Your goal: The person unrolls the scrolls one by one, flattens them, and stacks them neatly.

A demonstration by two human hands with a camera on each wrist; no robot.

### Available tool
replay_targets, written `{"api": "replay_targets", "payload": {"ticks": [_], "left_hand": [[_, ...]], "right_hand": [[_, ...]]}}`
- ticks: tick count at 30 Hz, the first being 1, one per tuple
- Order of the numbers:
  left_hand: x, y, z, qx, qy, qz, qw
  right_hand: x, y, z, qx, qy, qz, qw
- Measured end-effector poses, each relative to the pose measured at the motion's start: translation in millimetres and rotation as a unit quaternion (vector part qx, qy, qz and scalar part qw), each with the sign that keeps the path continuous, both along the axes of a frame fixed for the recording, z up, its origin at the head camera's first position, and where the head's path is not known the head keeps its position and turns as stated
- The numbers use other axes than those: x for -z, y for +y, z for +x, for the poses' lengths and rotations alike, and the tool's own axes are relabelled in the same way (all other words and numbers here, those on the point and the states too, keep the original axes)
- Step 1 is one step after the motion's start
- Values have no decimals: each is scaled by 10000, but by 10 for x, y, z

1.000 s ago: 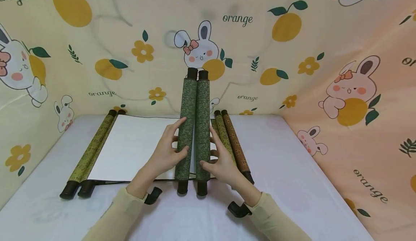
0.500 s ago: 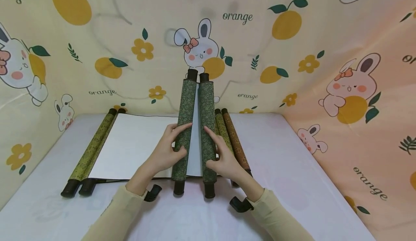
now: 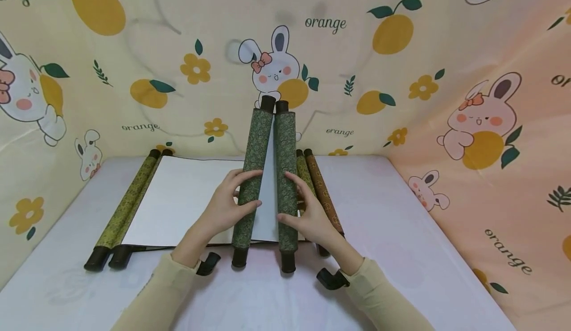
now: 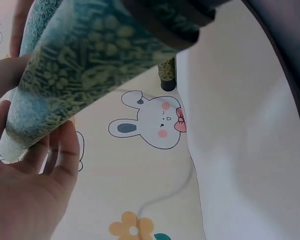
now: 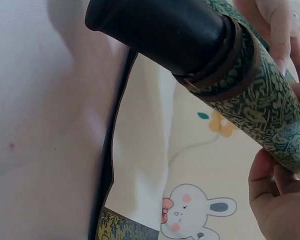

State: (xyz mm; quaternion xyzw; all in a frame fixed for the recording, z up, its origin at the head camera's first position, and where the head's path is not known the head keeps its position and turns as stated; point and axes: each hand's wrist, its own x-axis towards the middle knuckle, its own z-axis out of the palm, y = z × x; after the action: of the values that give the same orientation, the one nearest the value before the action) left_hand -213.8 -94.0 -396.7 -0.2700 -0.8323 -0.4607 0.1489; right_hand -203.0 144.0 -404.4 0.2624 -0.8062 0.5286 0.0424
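Note:
A green patterned scroll with black knobs is held up, tilted, between both hands. Around its left roller (image 3: pixel 253 162) curl the thumb and fingers of my left hand (image 3: pixel 220 204), while my right hand (image 3: pixel 312 219) grips the right roller (image 3: pixel 286 172). A narrow strip of white paper (image 3: pixel 266 212) shows between the rollers, wider toward the near end. Underneath, a white sheet (image 3: pixel 178 197) lies spread out, with yellow-green rollers (image 3: pixel 125 202) at its left. In the left wrist view, fingers wrap the green roller (image 4: pixel 85 65); the right wrist view shows a black knob (image 5: pixel 160 35) close up.
To the right lie another yellow-green roller (image 3: pixel 307 175), partly hidden by the right hand, and a brown patterned scroll (image 3: pixel 324 192). The pale tabletop (image 3: pixel 392 261) extends to both sides. A printed cloth (image 3: pixel 348 63) with rabbits and oranges hangs behind and at the sides.
The two green rollers have moved apart, mostly at their near ends, and the white paper between them has come into view. Both hands still hold them; the other scrolls stay put.

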Motion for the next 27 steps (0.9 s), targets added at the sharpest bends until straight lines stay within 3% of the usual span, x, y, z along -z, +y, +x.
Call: {"api": "replay_targets", "payload": {"ticks": [8, 21, 27], "left_hand": [[-45, -40, -7, 137, -144, 130, 9997], [-65, -130, -6, 34, -625, 491, 9968], [-242, -95, 123, 259, -595, 468, 9968]], "right_hand": [[-258, -1, 140, -163, -58, -165, 9997], [-293, 77, 104, -203, -210, -364, 9989], [-260, 98, 63, -97, -440, -532, 9976]]}}
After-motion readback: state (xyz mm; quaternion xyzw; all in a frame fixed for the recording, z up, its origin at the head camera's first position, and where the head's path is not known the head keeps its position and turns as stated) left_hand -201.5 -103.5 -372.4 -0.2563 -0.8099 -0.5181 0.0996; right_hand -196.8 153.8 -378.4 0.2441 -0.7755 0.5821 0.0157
